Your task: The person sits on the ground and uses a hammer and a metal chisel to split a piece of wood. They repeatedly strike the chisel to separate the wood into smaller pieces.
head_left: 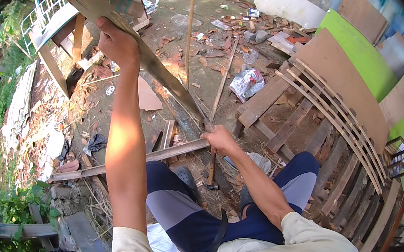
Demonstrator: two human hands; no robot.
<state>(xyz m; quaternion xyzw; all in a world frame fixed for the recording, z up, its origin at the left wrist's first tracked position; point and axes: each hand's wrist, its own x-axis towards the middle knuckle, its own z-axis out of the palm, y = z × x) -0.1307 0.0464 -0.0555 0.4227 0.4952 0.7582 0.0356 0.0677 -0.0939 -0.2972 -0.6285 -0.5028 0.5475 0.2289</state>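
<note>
My left hand (119, 44) is closed round the edge of a long wooden plank (139, 57), high up, with the thumb along its face. The plank slants from the top left down toward the middle. Close to its lower end, my right hand (221, 139) grips the handle of a knife (202, 111). The knife's narrow grey blade lies along the plank's lower edge, and much of it is hidden or hard to tell from the wood. Below my right hand, between my feet, a hammer (212, 186) with a wooden handle rests on the ground.
A long wooden strip (165, 153) lies crosswise before my knees. Stacked boards (331, 160) and thin curved-looking slats (336, 116) are on the right, beside leaning panels (338, 72). A wooden table (59, 30) stands far left. Leaves and a plastic bag (247, 83) litter the ground.
</note>
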